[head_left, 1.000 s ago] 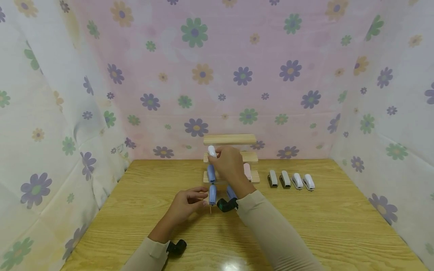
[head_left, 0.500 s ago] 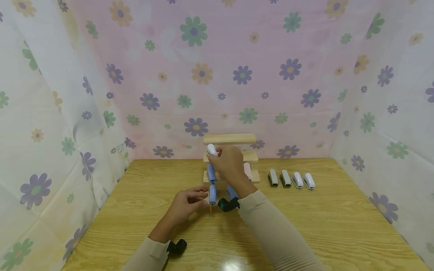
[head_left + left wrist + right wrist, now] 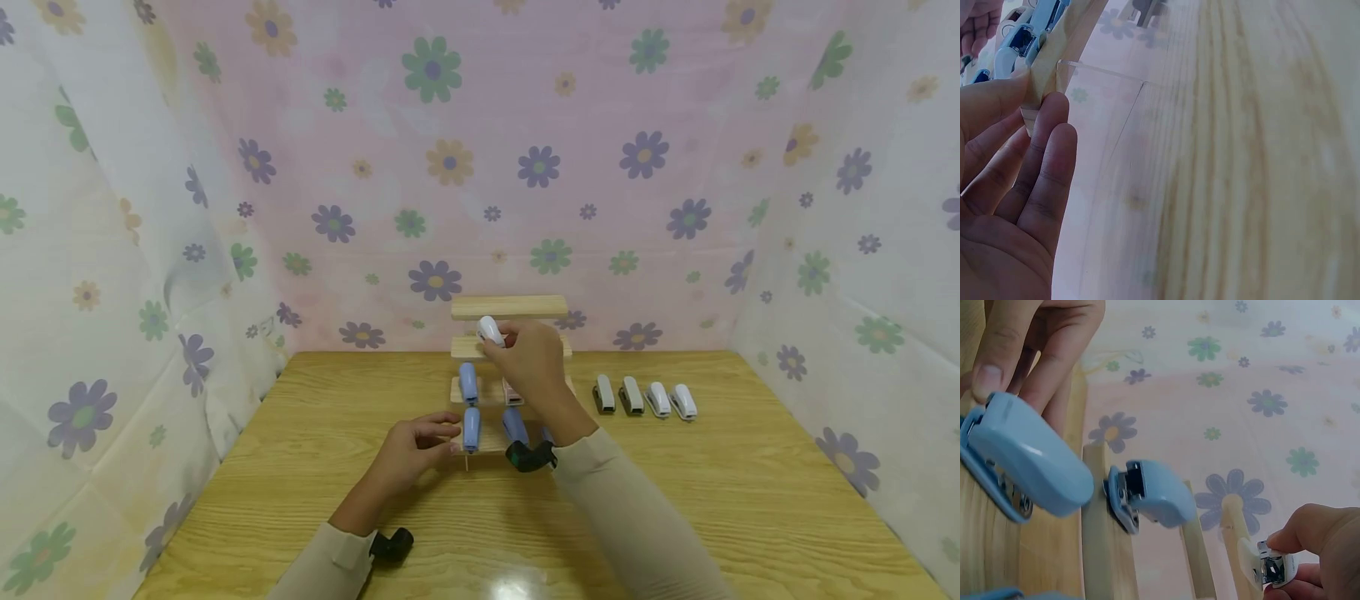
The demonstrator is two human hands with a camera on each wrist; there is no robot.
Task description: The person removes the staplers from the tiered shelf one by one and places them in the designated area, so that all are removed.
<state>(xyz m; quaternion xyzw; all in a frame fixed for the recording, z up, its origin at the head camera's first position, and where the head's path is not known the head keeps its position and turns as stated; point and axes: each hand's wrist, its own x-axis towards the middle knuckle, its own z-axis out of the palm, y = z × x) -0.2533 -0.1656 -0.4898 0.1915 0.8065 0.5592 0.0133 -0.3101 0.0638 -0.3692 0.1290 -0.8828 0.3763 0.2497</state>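
My right hand (image 3: 536, 362) pinches a small white stapler (image 3: 489, 330) just over the second shelf from the top of a tiered wooden rack (image 3: 510, 307). In the right wrist view, thumb and fingers hold the white stapler (image 3: 1250, 564) by its sides near a wooden bar. My left hand (image 3: 412, 454) grips the left end of the lowest shelf, with the thumb on one side of the wood (image 3: 1047, 75) and fingers on the other. Blue staplers (image 3: 471, 429) stand on the lowest shelf. Above them are another blue stapler (image 3: 468, 382) and a pink one (image 3: 512, 392), partly hidden by my right hand.
Right of the rack, two grey-white staplers (image 3: 604, 395) and two white staplers (image 3: 683, 402) stand in a row on the wooden table (image 3: 750, 500). Flower-printed cloth (image 3: 495, 167) hangs close behind the rack and along both sides.
My right hand has moved right with the white stapler, from the shelf's left end toward its middle, and the stapler is tilted more. My left hand stays at the rack's end.
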